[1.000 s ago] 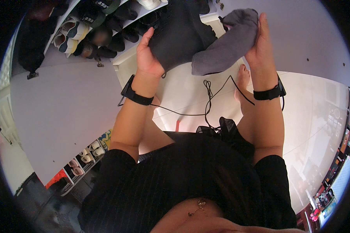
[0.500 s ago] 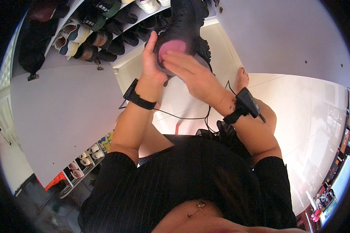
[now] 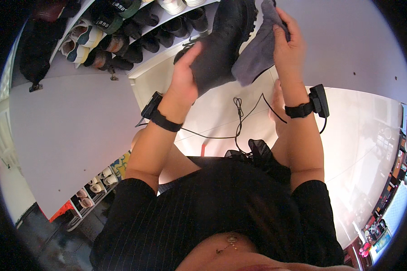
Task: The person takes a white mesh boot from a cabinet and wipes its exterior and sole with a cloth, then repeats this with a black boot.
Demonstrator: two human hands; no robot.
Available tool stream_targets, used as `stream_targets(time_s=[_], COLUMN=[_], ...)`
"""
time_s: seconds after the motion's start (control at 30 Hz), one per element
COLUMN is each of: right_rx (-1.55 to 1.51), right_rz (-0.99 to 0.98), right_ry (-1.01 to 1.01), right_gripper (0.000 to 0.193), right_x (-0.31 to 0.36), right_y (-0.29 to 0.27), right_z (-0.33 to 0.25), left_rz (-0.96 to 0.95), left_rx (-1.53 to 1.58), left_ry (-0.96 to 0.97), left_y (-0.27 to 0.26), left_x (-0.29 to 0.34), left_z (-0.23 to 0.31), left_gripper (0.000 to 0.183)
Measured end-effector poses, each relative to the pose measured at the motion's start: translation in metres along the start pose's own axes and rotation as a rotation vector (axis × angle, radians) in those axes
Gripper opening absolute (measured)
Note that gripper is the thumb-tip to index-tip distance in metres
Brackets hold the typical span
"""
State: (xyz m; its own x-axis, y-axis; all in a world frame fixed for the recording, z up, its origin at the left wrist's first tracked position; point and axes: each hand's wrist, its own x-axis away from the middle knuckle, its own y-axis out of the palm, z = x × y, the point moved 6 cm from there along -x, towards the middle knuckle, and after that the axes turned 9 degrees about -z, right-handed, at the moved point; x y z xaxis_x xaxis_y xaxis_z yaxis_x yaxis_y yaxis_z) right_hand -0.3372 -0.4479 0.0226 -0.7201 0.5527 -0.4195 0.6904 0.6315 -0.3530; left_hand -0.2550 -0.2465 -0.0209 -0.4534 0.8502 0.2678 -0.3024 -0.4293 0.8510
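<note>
A black lace-up boot (image 3: pixel 218 49) with a thick ridged sole is tilted in front of me. My left hand (image 3: pixel 184 74) grips it at the left side, thumb up along the leather, with the other fingers hidden behind it. To the right of the boot, my right hand (image 3: pixel 288 45) pinches a grey cloth (image 3: pixel 257 54) between thumb and fingers. The cloth hangs down and to the left, its lower end close to the boot.
Ahead on the left, an open cabinet holds several shoes on shelves (image 3: pixel 135 34). White cabinet doors (image 3: pixel 72 135) stand swung out on both sides. A black cable (image 3: pixel 212 137) runs between my wrists. My bare foot (image 3: pixel 277 97) rests on the pale floor at the right.
My right hand has moved off the boot, up and to the right, with the grey cloth in it. The pink patch on the boot no longer shows. My left hand keeps its hold.
</note>
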Motion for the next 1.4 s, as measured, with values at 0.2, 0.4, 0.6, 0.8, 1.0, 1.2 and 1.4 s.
stream_targets(time_s=[0.2, 0.4, 0.6, 0.8, 1.0, 1.2, 1.4], right_rx=[0.319, 0.478, 0.458, 0.457, 0.277, 0.47, 0.474], right_rz=[0.053, -0.095, 0.017, 0.108, 0.145, -0.052, -0.038], right_ry=[-0.275, -0.37, -0.264, -0.066, -0.043, -0.099, -0.31], right_gripper=[0.042, 0.045, 0.045, 0.04, 0.034, 0.04, 0.044], right_x=[0.003, 0.025, 0.003, -0.008, -0.006, 0.0, 0.013], right_y=[0.008, 0.042, 0.012, -0.029, -0.038, -0.008, 0.02], right_z=[-0.029, -0.035, -0.029, 0.025, -0.004, -0.007, -0.025], left_rz=[-0.036, 0.118, 0.097, 0.036, 0.038, -0.028, -0.18], left_rx=[-0.335, -0.758, -0.862, -0.65, -0.883, -1.893, -3.057], left_ry=[-0.033, 0.017, -0.018, 0.042, 0.073, 0.208, 0.9], left_y=[-0.014, 0.0, -0.02, -0.021, -0.011, -0.03, -0.049], left_x=[0.003, 0.016, 0.013, 0.009, 0.013, 0.015, 0.026], left_z=[-0.017, -0.008, -0.002, -0.007, -0.003, -0.024, -0.037], left_gripper=[0.042, 0.042, 0.031, 0.03, 0.043, 0.064, 0.041])
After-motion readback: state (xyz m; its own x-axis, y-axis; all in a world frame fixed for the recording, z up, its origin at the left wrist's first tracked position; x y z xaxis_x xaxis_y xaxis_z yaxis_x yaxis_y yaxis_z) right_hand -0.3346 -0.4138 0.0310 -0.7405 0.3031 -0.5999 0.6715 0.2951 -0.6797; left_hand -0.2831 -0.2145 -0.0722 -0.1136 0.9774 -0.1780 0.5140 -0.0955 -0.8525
